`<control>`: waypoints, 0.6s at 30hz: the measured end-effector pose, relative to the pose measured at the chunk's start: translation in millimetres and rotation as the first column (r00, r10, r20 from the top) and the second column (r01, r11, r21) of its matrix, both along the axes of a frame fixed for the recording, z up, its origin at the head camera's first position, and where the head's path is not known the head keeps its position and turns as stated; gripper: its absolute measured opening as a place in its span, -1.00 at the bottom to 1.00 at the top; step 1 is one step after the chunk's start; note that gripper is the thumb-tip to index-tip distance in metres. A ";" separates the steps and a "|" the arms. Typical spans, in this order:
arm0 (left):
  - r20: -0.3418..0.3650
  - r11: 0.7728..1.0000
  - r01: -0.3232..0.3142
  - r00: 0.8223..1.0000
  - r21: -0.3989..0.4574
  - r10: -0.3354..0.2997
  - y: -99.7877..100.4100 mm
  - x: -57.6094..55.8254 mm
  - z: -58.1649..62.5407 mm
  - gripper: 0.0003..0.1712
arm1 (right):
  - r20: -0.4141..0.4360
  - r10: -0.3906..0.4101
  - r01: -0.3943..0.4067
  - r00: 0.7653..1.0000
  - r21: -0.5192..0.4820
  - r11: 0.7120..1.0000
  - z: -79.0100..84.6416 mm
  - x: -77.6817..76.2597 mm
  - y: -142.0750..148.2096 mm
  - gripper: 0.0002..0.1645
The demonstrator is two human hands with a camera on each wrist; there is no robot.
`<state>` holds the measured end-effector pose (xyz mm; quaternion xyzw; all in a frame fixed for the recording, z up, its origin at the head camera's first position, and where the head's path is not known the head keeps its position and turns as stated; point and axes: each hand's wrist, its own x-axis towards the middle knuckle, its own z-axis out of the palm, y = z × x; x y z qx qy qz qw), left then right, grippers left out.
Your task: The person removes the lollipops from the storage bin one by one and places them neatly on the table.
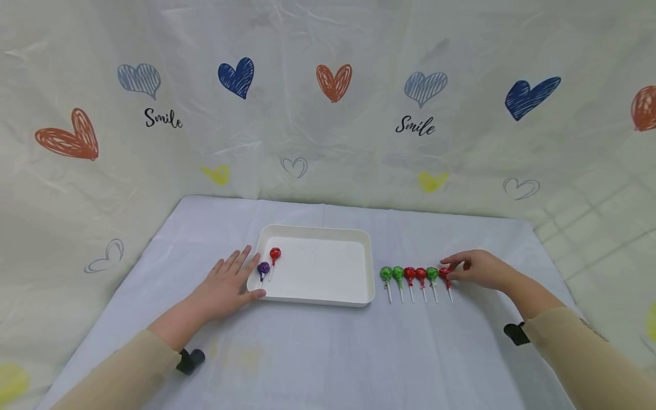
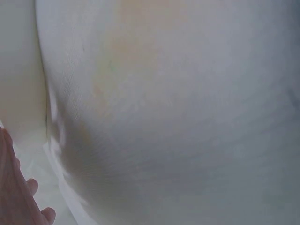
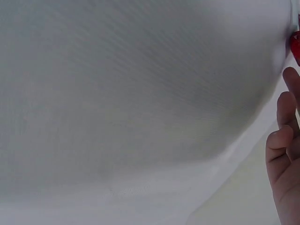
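My left hand (image 1: 225, 289) lies with fingers spread at the left end of a white tray (image 1: 320, 299), its thumb at the near rim. In the tray, close to that hand, are a red lollipop (image 1: 275, 253) and a purple lollipop (image 1: 263, 267). To the tray's right, my right hand (image 1: 479, 269) pinches the head of a red lollipop (image 1: 444, 273) between thumb and finger, at the right end of a row. Red candy (image 3: 295, 44) also shows at the right wrist view's edge, beyond the curled fingers (image 3: 286, 110).
Green lollipops (image 1: 386, 274) and red lollipops (image 1: 410, 274) make up the rest of the row, sticks toward me. A white cloth (image 1: 318, 364) covers the table. Behind it hangs a pale sheet (image 1: 328, 136) printed with hearts.
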<state>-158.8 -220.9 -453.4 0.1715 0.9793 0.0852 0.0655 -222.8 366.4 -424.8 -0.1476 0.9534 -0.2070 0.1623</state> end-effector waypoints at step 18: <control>0.003 1.000 -0.003 1.000 -0.006 0.003 2.2 1.2 2.8 0.11 | -0.074 -0.013 0.012 0.997 -0.004 1.000 29.7 -1.4 -16.7 -0.47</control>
